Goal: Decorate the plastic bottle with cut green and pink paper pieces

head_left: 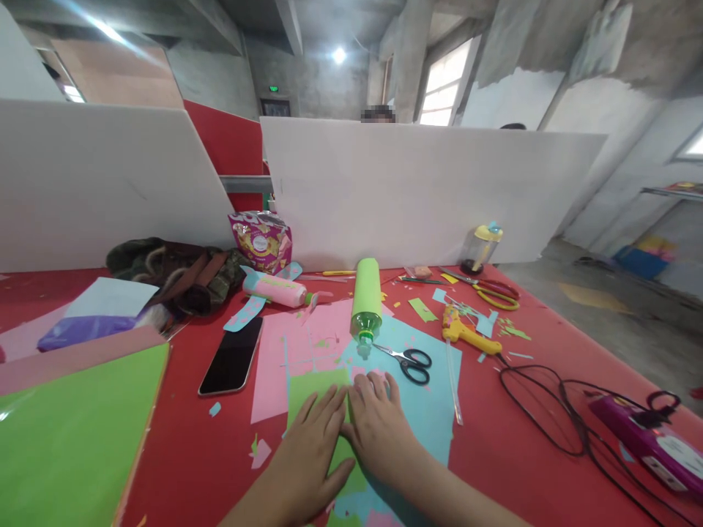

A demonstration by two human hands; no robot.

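Note:
My left hand (313,443) lies flat with fingers stretched forward on a piece of green paper (305,386). Beside it, my right hand (381,421) rests on the right edge of that paper, its fingers slightly bent and apart; the two hands almost touch. Beneath are a pink sheet (266,391) and a light blue sheet (439,399). Just beyond the hands a bottle wrapped in green paper (367,291) lies on its side, its clear green neck toward me. Black-handled scissors (411,361) lie partly spread to the right of the neck.
To the right are a yellow glue gun (466,335), its cable, a purple power strip (648,439) and larger scissors (497,294). A phone (233,359), pink-wrapped bottle (280,290), snack bag (261,241) and green paper stack (77,424) are leftward. White boards (428,190) stand behind; a person's head shows beyond.

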